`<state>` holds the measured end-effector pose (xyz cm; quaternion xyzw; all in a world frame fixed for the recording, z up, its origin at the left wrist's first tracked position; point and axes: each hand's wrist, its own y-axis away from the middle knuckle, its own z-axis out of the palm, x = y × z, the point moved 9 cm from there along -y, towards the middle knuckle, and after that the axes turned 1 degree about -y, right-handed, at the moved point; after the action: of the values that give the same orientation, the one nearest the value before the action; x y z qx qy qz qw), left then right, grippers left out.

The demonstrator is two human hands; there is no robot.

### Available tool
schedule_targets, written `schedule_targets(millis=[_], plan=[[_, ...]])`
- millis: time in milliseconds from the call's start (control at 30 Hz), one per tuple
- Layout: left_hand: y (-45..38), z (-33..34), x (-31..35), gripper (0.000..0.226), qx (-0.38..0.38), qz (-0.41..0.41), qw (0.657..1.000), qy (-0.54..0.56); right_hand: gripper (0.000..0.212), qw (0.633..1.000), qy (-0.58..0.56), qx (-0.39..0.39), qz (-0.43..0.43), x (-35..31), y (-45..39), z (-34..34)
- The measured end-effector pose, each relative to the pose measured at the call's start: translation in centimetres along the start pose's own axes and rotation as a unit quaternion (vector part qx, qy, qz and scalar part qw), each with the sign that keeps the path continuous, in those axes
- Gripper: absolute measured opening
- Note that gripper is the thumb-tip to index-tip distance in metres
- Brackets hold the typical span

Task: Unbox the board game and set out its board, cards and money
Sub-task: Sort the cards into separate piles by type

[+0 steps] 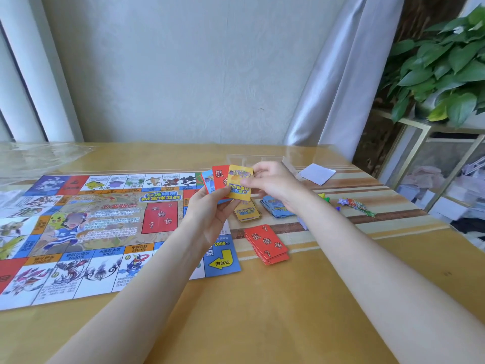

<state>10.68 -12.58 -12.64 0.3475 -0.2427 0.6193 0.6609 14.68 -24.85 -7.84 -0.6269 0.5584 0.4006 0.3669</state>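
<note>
The game board [86,232] lies unfolded flat on the left half of the wooden table. My left hand [210,214] grips a small fan of cards above the board's right edge: a blue one, a red one [220,177] and a yellow one in front. My right hand [275,183] pinches the yellow card [240,182] at its right edge. On the table to the right of the board lie three piles: red cards [266,244], yellow cards [246,212] and blue cards [275,206].
A clear plastic tray [254,160] and a white sheet of paper [317,173] sit behind my hands. Small coloured plastic pieces [355,204] lie at the table's right side. Crumpled clear wrap [34,156] rests at the far left. A potted plant [446,67] stands on a shelf to the right.
</note>
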Motion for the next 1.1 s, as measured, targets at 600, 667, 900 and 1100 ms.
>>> schedule_targets(millis=[600,667,900,1100], plan=[[-0.1,-1.5,-0.1,0.01,0.054,-0.007,0.996,-0.068,0.023,0.999,0.037,0.02,-0.016,0.5,0.2,0.7],[0.4,0.1,-0.5,0.006,0.004,-0.019,0.996,-0.087,0.019,0.999,0.049,0.01,-0.02,-0.1,0.4,0.6],[0.4,-0.2,0.6,0.017,0.006,-0.009,0.996,-0.086,0.008,0.999,0.046,-0.008,0.019,0.9,2.5,-3.1],[1.6,-0.3,0.2,0.004,0.003,-0.022,0.986,-0.163,0.021,0.948,0.276,-0.136,0.081,5.3,5.6,-0.7]])
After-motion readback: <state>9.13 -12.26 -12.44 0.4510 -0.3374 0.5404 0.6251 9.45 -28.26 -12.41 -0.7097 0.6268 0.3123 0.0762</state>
